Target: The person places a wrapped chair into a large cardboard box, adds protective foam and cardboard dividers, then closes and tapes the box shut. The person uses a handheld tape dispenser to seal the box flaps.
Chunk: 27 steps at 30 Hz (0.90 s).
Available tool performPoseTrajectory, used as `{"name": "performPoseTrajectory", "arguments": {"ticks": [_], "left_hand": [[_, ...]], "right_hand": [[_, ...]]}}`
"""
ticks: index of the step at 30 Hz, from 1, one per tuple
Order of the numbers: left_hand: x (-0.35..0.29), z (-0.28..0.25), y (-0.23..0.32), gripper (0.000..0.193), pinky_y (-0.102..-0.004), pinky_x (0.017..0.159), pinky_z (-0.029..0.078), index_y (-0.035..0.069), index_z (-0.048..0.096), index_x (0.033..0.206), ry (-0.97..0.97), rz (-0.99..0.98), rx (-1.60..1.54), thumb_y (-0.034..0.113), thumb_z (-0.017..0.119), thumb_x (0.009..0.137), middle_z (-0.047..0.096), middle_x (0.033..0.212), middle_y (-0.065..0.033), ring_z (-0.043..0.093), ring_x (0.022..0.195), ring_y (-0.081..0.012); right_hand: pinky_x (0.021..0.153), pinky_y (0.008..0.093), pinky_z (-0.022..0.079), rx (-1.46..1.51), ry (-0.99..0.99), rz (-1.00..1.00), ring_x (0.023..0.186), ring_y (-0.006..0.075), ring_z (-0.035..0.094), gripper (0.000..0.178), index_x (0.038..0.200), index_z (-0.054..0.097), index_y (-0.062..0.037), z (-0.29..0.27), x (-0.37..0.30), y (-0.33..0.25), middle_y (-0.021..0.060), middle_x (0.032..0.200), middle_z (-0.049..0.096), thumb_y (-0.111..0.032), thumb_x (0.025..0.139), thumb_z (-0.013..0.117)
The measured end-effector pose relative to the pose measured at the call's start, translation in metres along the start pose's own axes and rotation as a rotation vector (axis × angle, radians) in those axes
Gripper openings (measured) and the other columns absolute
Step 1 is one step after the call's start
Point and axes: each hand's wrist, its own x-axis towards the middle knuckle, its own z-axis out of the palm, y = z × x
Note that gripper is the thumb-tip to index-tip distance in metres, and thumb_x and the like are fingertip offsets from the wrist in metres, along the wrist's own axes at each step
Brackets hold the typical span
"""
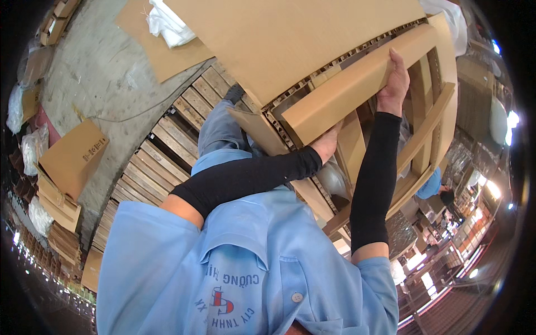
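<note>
A long folded cardboard piece [352,92] lies tilted across the open top of a large cardboard box [279,129]. My right hand [394,86] grips its near edge, with the thumb over the upper face and the fingers out of sight beneath. Further left, my left hand [328,144] is at the same edge, its fingers mostly hidden under the piece. Below it, inside the box, cardboard strips [353,146] and a grey, rounded wrapped item [333,177] show in part. Another cardboard strip [427,131] runs along the right side.
A broad cardboard sheet [301,39] reaches away from the box's far side. Wooden pallet slats [162,148] lie beside my leg. Cartons [75,156] and white plastic wrap [170,25] are on the left floor. Another person in blue [430,184] is at the right.
</note>
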Motion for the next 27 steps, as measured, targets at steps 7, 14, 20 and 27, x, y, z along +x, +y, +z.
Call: {"name": "performPoseTrajectory", "arguments": {"ticks": [7, 14, 20, 27], "left_hand": [[0.039, 0.018, -0.045, 0.045, -0.0421, 0.116, 0.039, 0.001, 0.048, 0.148, -0.02, 0.441, -0.188, 0.01, 0.044, 0.103, 0.051, 0.152, -0.02, 0.053, 0.134, -0.0349], [-0.023, -0.033, 0.027, 0.052, -0.0364, 0.102, 0.047, -0.007, 0.061, 0.129, 0.022, -0.142, -0.403, 0.03, 0.069, 0.093, 0.068, 0.123, -0.0225, 0.063, 0.115, -0.0305], [-0.093, -0.101, 0.045, 0.051, -0.0487, 0.112, 0.042, -0.001, 0.055, 0.127, -0.256, 0.846, -0.062, 0.015, 0.078, 0.085, 0.043, 0.154, -0.0262, 0.049, 0.136, -0.0403], [-0.006, -0.104, 0.056, 0.036, -0.0475, 0.11, 0.046, 0.006, 0.059, 0.101, 0.28, 0.979, 1.164, 0.019, 0.08, 0.075, 0.045, 0.149, -0.0285, 0.05, 0.134, -0.0436]], "right_hand": [[0.093, 0.0418, 0.057, 0.246, -0.118, 0.215, 0.105, 0.0255, 0.067, 0.041, 0.127, 0.06, -0.0038, 0.019, -0.019, 0.01, 0.0085, 0.118, 0.068, -0.031, 0.099, 0.069], [0.109, 0.0377, 0.045, -0.036, -0.469, 0.285, 0.125, 0.0231, 0.058, 0.067, 0.141, 0.053, -0.0016, -0.021, -0.072, 0.03, 0.0115, 0.135, 0.062, -0.032, 0.089, 0.082], [0.099, 0.0358, 0.052, -0.357, -0.923, 0.472, 0.116, 0.0221, 0.064, 0.077, 0.136, 0.058, 0.0003, -0.015, -0.061, 0.014, 0.0093, 0.123, 0.069, -0.018, 0.07, 0.094], [0.098, 0.0357, 0.052, -0.393, -1.007, 0.266, 0.114, 0.0198, 0.063, 0.073, 0.132, 0.063, 0.0004, -0.013, -0.066, 0.02, 0.0091, 0.125, 0.07, -0.009, 0.067, 0.094]]}}
